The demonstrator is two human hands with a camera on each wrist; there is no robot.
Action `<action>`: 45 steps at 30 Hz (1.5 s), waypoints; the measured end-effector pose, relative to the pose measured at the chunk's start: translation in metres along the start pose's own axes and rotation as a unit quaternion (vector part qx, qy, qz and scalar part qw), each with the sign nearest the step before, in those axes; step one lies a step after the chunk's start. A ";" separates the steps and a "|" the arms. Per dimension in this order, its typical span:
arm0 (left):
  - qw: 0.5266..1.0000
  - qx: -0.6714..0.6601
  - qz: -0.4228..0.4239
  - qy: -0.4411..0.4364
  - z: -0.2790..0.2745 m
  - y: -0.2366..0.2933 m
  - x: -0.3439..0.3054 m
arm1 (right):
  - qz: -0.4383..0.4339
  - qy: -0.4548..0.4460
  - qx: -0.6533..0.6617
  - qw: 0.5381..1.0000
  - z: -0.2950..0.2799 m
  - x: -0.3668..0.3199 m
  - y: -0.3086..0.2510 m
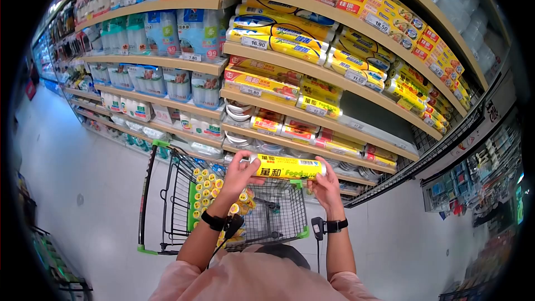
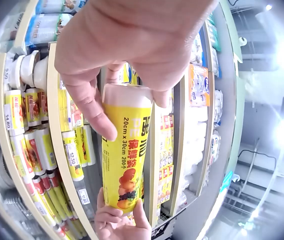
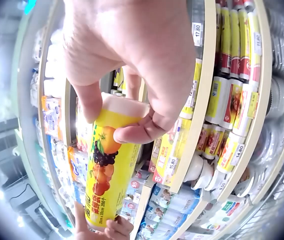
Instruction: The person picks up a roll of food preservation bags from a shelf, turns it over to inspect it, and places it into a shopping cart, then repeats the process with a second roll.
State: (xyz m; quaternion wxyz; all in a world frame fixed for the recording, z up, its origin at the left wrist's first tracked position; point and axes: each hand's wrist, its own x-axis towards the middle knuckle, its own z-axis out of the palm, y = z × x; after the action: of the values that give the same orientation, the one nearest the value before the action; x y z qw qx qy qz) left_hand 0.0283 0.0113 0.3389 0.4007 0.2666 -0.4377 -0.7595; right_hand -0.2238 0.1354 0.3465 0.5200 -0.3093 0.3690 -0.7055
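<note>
At frame centre, the left hand [image 1: 238, 174] and right hand [image 1: 326, 187] each gripped an end of the yellow roll [image 1: 290, 167], held level above the cart [image 1: 278, 220]: seemingly off the shelves [image 1: 161, 62], not yet among the small rolls [image 1: 205, 187] already inside.

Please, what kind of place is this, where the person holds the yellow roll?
Most likely a supermarket aisle: long shelves carry rows of packaged goods with price tags, and a shopping cart stands in front of the person, below the yellow roll.
</note>
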 end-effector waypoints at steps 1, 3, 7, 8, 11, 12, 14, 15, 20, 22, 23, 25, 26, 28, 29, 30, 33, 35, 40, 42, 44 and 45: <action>1.000 0.003 0.014 0.000 0.000 -0.002 0.001 | -0.002 0.002 -0.003 1.000 0.002 0.000 -0.002; 0.999 -0.005 0.036 -0.025 0.001 0.002 -0.002 | -0.010 0.027 -0.019 0.999 0.002 0.001 -0.001; 0.994 0.012 0.078 -0.076 0.016 0.019 -0.012 | -0.001 0.044 -0.034 0.998 -0.018 0.010 0.010; 0.992 0.014 0.092 -0.085 0.020 0.022 -0.013 | 0.019 0.036 -0.028 0.999 -0.022 0.011 0.012; 0.988 0.022 0.117 -0.099 0.037 0.026 -0.015 | 0.077 0.026 -0.039 0.996 -0.030 0.010 0.028; 0.988 0.024 0.117 -0.102 0.044 0.025 -0.017 | 0.097 0.022 -0.030 0.995 -0.027 0.008 0.034; 0.987 0.030 0.115 -0.104 0.057 0.026 -0.021 | 0.126 0.020 -0.018 0.992 -0.027 0.007 0.046; 0.985 0.037 0.138 -0.097 0.062 0.022 -0.022 | 0.131 0.016 -0.008 0.991 -0.028 0.007 0.049; 0.982 0.034 0.178 -0.044 0.074 0.012 -0.020 | 0.125 -0.018 0.081 0.989 -0.041 0.009 0.054; 0.985 0.017 0.173 -0.006 0.068 0.013 -0.018 | 0.102 -0.039 0.116 0.987 -0.046 0.005 0.049; 0.989 -0.009 0.143 0.021 0.059 0.013 -0.014 | 0.078 -0.041 0.082 0.993 -0.049 0.003 0.045; 0.992 -0.058 0.082 0.074 0.039 0.006 -0.001 | 0.031 -0.045 0.014 0.998 -0.046 -0.001 0.033; 0.990 -0.085 0.055 0.096 0.032 0.001 0.002 | 0.034 -0.081 0.025 0.996 -0.042 0.000 0.024; 0.981 -0.136 -0.003 0.139 0.021 -0.011 0.007 | 0.007 -0.075 -0.035 0.997 -0.030 0.001 0.012; 0.976 -0.170 -0.034 0.129 0.016 -0.016 0.009 | -0.006 -0.070 -0.065 0.995 -0.028 0.002 0.010; 0.970 -0.204 -0.065 0.119 0.010 -0.021 0.010 | -0.018 -0.094 -0.022 0.995 -0.033 0.005 0.012; 0.941 -0.290 -0.146 0.093 -0.007 -0.050 0.018 | -0.072 -0.037 -0.099 0.992 0.007 0.002 -0.004; 0.917 -0.341 -0.194 0.078 -0.015 -0.068 0.021 | -0.065 -0.069 -0.123 0.988 0.017 0.005 -0.008; 0.879 -0.389 -0.273 0.033 -0.017 -0.089 0.020 | -0.026 -0.123 -0.154 0.980 0.051 0.004 -0.012; 0.876 -0.392 -0.281 0.026 -0.017 -0.093 0.018 | -0.020 -0.133 -0.161 0.978 0.055 0.005 -0.011; 0.876 -0.392 -0.279 0.016 -0.018 -0.091 0.015 | -0.026 -0.138 -0.165 0.976 0.053 0.007 -0.010; 0.878 -0.391 -0.275 0.011 -0.019 -0.090 0.012 | -0.028 -0.140 -0.168 0.975 0.051 0.006 -0.010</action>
State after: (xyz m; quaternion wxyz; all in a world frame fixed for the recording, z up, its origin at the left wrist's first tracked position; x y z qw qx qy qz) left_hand 0.0021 0.0196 0.2503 0.2516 0.2060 -0.0099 -0.9456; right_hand -0.1884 0.1214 0.3824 0.4870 -0.4982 0.3967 -0.5977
